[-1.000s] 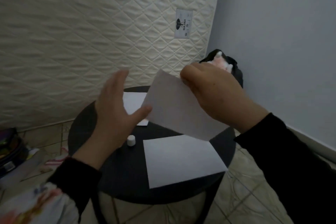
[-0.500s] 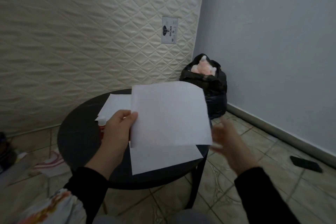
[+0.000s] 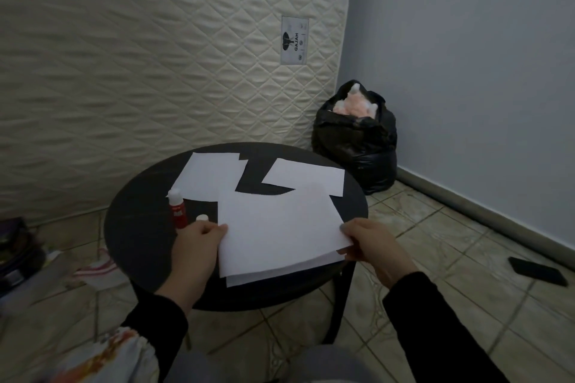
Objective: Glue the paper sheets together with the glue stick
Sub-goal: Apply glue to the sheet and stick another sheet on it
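Since the earlier frame the right hand [image 3: 370, 246] has come in to pinch the top sheet [image 3: 277, 227] at its right edge; left hand [image 3: 199, 242] pinches the left edge. Likely squaring it over the lower sheet [image 3: 280, 274], whose near edge peeks out. Table [image 3: 140, 227]: both sheets near the front rim, little margin. Two spare sheets [image 3: 208, 177] behind. Glue stick [image 3: 177, 208] upright just left, its cap [image 3: 202, 218] beside it, clear of the paper.

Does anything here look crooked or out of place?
Slightly. The top sheet held by both hands sits askew on the sheet beneath, whose edge peeks out below. The glue stick stands uncapped, its white cap loose on the table beside it.
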